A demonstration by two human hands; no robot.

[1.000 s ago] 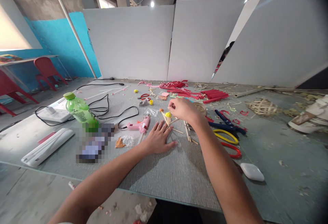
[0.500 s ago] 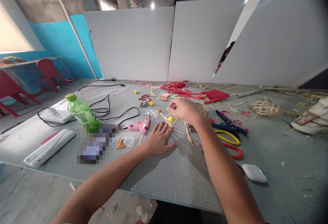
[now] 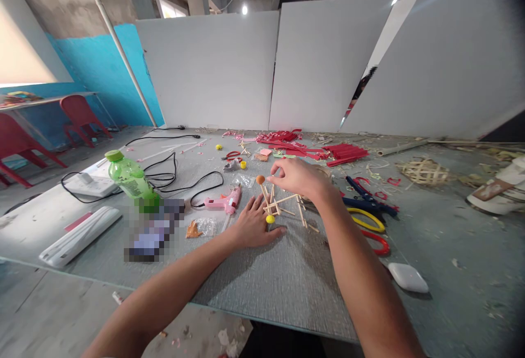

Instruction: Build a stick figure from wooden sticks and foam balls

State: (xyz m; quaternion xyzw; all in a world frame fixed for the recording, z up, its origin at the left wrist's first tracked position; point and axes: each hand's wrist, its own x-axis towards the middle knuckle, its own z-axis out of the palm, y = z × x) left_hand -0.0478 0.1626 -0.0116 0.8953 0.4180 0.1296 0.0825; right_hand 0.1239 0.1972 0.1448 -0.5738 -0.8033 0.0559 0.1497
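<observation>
A small frame of thin wooden sticks (image 3: 281, 203) stands tilted on the grey table (image 3: 283, 281). It bears an orange ball (image 3: 260, 180) at the top and a yellow ball (image 3: 270, 219) low at the front. My left hand (image 3: 255, 226) lies flat on the table at the left of the frame, fingers spread and holding nothing. Just above and right of the sticks, my right hand (image 3: 298, 176) hovers with thumb and forefinger curled near each other; what lies between its fingertips cannot be made out. Loose sticks (image 3: 302, 213) lie below my right hand.
A pink glue gun (image 3: 223, 201), a green bottle (image 3: 132, 180) and a pixelated phone (image 3: 153, 235) are at the left. Red strips (image 3: 346, 153) lie at the back. Blue pliers (image 3: 369, 203), yellow and red handles (image 3: 367, 219) and a white case (image 3: 408, 277) are at the right.
The stick frame has turned over: its yellow ball has gone from the top to low at the front, and the orange ball stands slightly higher. Both hands have hardly moved.
</observation>
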